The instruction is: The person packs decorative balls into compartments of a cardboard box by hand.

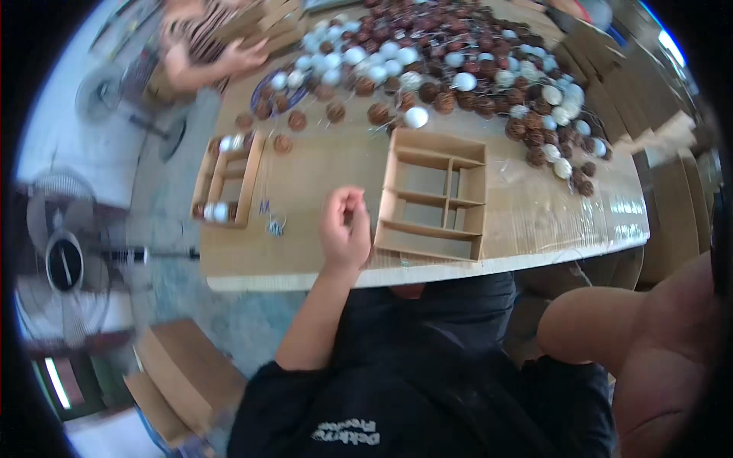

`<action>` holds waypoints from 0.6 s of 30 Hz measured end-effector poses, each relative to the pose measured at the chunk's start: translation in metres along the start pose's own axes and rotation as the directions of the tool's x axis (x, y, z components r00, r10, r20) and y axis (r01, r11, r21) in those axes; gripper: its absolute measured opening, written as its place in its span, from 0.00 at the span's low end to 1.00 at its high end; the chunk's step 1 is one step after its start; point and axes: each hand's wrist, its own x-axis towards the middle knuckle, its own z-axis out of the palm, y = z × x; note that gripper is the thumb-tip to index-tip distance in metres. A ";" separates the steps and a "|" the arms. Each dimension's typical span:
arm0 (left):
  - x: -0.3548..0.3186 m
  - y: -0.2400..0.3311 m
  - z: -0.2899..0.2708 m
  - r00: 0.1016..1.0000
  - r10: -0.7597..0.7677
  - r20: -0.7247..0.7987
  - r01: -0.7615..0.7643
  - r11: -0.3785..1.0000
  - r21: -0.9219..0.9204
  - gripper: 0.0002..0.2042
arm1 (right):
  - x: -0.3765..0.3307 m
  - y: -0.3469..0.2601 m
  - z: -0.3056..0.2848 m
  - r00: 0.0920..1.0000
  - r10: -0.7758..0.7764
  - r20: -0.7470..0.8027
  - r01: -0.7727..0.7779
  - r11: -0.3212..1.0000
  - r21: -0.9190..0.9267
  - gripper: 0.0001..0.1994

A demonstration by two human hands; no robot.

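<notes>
Left hand (347,225) of the wearer, its fingers loosely curled, is over the near part of a brown table (313,168); whether it pinches anything small cannot be told. Right arm (592,324) is bent upward close to the camera at the right edge; its hand is out of view, so its state cannot be told. Just to the right of the left hand, a brown tray (387,204) with dividers lies flat near the table's front edge, its open side up.

To the left, a smaller divided box (250,183) holds brown and white balls at its far and near ends. Between that box and the hand are small blue bits (276,226). Across the far side spreads a big heap of brown woven balls (378,114) and white balls (416,117), with thin wires among them. At upper left, another person's hand (244,57) is beside some cardboard (279,27). A fan (65,263) stands at far left.
</notes>
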 end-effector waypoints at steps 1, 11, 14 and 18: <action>0.001 0.005 0.005 1.000 0.028 -0.013 -0.028 1.000 0.010 0.06 | -0.007 0.006 -0.003 0.999 -0.036 0.037 0.036 0.999 0.002 0.03; -0.006 0.013 0.003 0.998 -0.057 0.020 0.057 0.998 0.008 0.06 | -0.005 0.085 -0.020 0.902 -0.424 -0.079 0.431 0.897 0.103 0.04; -0.011 0.004 -0.001 0.999 -0.039 -0.008 0.039 0.999 0.034 0.06 | -0.003 0.110 -0.047 0.844 -0.501 -0.189 0.519 0.853 0.054 0.04; 0.000 0.009 -0.004 1.000 -0.010 0.025 0.009 1.000 0.028 0.05 | -0.016 0.117 -0.054 0.793 -0.509 -0.336 0.529 0.848 -0.037 0.05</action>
